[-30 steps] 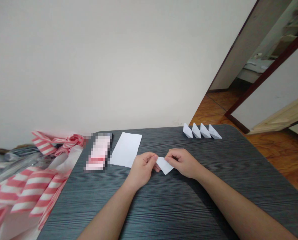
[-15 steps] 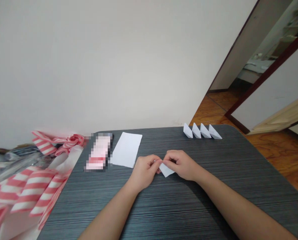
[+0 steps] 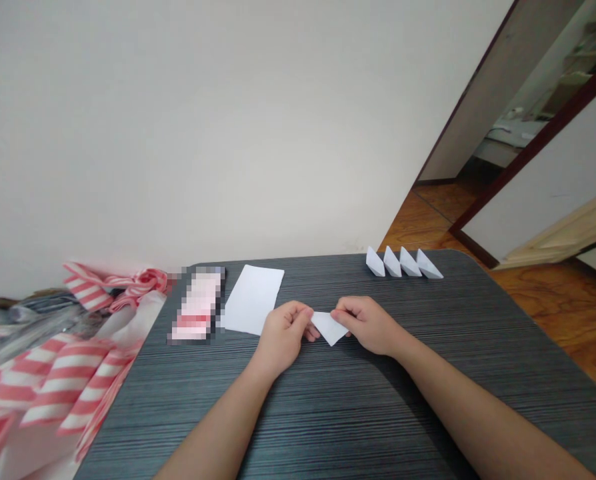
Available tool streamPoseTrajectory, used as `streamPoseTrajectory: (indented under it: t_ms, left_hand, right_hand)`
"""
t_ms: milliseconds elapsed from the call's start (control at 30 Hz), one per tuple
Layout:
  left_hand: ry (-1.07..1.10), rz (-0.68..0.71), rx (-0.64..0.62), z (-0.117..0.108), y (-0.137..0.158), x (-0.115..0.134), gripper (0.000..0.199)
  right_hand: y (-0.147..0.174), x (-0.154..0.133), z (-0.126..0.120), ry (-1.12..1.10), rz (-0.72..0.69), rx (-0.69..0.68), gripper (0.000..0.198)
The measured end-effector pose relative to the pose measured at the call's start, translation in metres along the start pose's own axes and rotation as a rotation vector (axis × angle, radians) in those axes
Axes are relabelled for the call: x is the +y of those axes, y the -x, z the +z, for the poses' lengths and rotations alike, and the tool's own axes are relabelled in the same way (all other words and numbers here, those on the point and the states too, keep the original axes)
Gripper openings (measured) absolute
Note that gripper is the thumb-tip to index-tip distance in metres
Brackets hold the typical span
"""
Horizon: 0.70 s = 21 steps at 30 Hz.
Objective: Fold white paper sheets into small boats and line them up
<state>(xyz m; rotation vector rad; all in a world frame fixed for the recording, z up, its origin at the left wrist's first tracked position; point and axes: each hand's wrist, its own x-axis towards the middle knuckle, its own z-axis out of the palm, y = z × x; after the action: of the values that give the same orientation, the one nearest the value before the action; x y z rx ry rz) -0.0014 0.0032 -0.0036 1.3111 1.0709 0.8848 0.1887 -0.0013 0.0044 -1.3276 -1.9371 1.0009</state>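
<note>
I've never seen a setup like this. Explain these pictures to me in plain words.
There is no machine here, only a person's two bare hands. Every picture comes from one camera worn on that person's head, looking forward and down, so you see roughly what they see.

The left hand and right hand hold a small piece of folded white paper between them, pinched at either side, above a dark table.

Toward the table's far edge, on the right, four folded paper shapes stand in a row. On the left lies flat white paper, and beside it a pink-and-dark object, too blocked out to identify. Red-and-white striped cloth is heaped beyond the table's left side.
</note>
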Motion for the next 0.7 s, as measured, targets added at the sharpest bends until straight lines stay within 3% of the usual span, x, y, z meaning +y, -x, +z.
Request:
streamPoseTrajectory:
  t_ms: [700]
  left_hand:
    - [-0.002,0.051,0.052,-0.0010,0.0002,-0.0012,0.028]
  right_hand:
    - [0.0008,0.0023,0.0000,-0.078,0.059,-0.030,0.028]
